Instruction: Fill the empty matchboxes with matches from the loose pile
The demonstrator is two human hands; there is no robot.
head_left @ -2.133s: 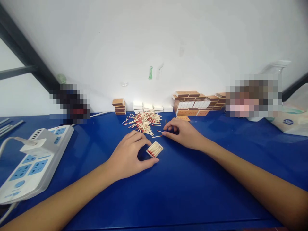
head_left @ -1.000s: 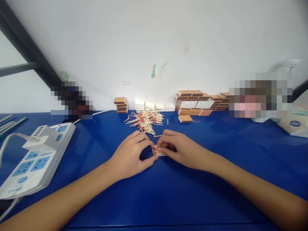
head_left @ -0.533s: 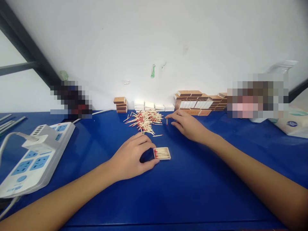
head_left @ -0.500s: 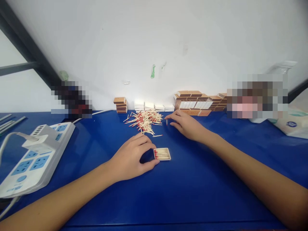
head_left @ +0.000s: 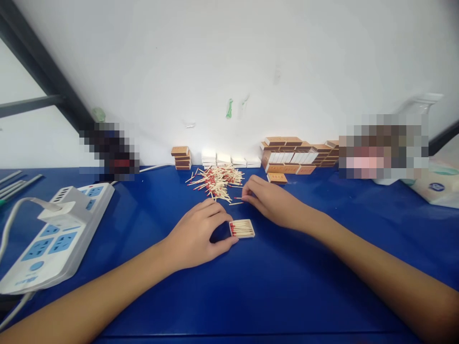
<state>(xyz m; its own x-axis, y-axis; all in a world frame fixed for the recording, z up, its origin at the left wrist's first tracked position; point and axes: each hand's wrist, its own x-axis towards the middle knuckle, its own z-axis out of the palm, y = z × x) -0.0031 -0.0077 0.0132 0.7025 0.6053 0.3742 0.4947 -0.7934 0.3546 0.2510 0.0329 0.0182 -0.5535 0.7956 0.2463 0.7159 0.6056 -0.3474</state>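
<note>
On the blue table [head_left: 272,286] my left hand [head_left: 195,234] curls round the left end of a small open matchbox tray [head_left: 242,228] filled with red-tipped matches, thumb and fingers touching it. My right hand [head_left: 268,200] lies just behind the tray, its fingertips pinched on a single match [head_left: 238,197] at the near edge of a loose pile of matches [head_left: 215,179].
Against the white wall stand a short stack of brown matchboxes [head_left: 180,157], a row of white inner trays [head_left: 229,158] and a bigger heap of brown matchboxes [head_left: 297,155]. A white and blue power strip [head_left: 53,236] lies at the left. A packet [head_left: 435,186] sits at far right.
My right hand came back from near the far matchbox heap to the near edge of the match pile and pinched a match. My left hand and the tray stayed put.
</note>
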